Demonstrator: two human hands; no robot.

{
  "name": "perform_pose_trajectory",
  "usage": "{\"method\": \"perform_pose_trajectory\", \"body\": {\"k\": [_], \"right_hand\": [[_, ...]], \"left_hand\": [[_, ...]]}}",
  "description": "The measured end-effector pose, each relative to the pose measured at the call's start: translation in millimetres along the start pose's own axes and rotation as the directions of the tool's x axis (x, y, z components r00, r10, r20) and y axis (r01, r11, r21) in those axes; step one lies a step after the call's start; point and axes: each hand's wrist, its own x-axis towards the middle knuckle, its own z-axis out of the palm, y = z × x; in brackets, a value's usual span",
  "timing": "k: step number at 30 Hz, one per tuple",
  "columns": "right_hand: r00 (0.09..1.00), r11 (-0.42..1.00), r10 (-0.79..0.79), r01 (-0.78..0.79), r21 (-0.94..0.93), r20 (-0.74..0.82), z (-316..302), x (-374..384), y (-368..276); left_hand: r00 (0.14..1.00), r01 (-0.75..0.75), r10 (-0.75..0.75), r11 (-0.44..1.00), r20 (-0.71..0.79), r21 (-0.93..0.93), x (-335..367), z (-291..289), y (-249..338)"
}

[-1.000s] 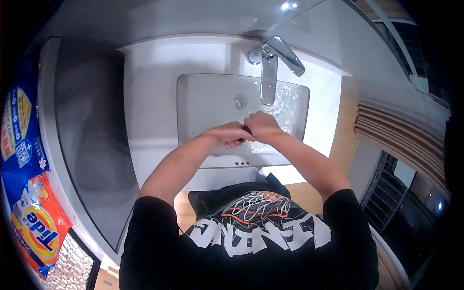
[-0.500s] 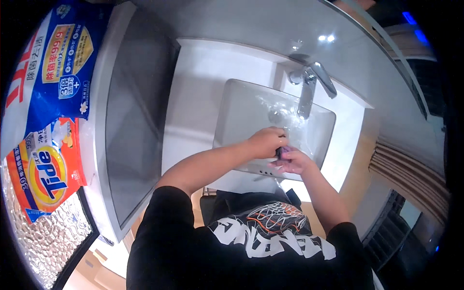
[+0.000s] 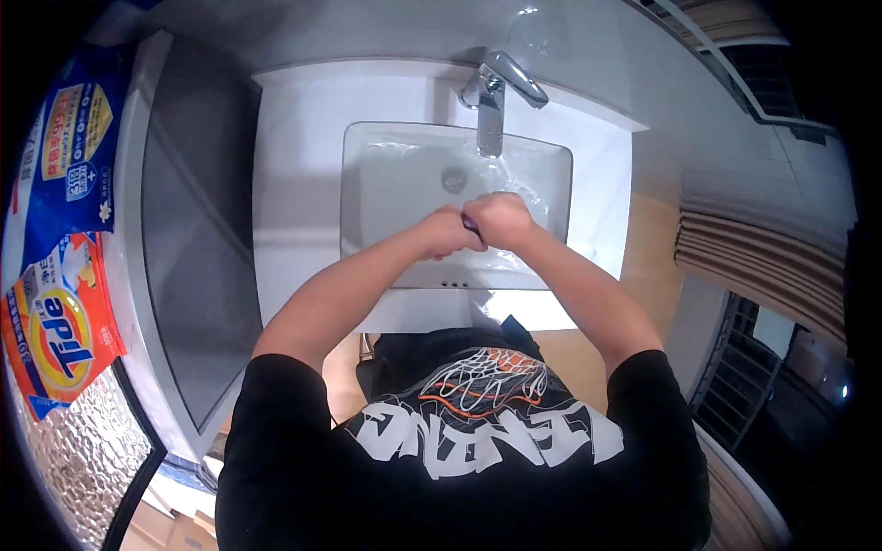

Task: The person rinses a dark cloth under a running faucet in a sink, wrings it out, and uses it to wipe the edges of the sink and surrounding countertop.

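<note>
Both my hands meet over the near half of a white sink (image 3: 367,197), each closed in a fist. Between them a bit of a small dark purple thing (image 3: 472,226) shows, soft-looking and mostly hidden by my fingers, so its kind is unclear. My left hand (image 3: 445,231) grips it from the left. My right hand (image 3: 502,220) is wrapped round its other side, knuckles up. Beyond them a chrome faucet (image 3: 491,129) reaches over the basin, and wet, glinting patches lie below its spout. The round drain (image 3: 454,180) shows just past my hands.
A white counter (image 3: 299,184) surrounds the sink. On the left a grey-panelled, white-edged cabinet (image 3: 197,230) stands beside a blue package (image 3: 73,156) and an orange detergent bag (image 3: 69,321). A beige curtain (image 3: 763,266) hangs at the right.
My hands have drawn together and now both close round the purple thing; my right fingers were looser before. The view has shifted, so the sink sits further left and higher.
</note>
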Motion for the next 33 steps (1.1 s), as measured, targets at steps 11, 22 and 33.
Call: {"method": "perform_pose_trajectory", "body": {"k": [11,22,33], "right_hand": [[0.945,0.948,-0.316,0.311,-0.063,-0.087,0.0,-29.1,24.9],[0.783,0.036,-0.328,-0.549,0.835,0.529,0.1,-109.4,82.1],[0.974,0.938,-0.201,0.223,0.264,-0.108,44.9,-83.7,35.3]], "left_hand": [[0.839,0.443,-0.075,0.67,0.539,-0.596,12.8,28.8,-11.8],[0.612,-0.156,0.772,0.33,-0.171,0.931,-32.6,117.5,59.2],[0.894,0.088,0.254,0.709,-0.37,0.699,-24.0,118.9,39.0]]}}
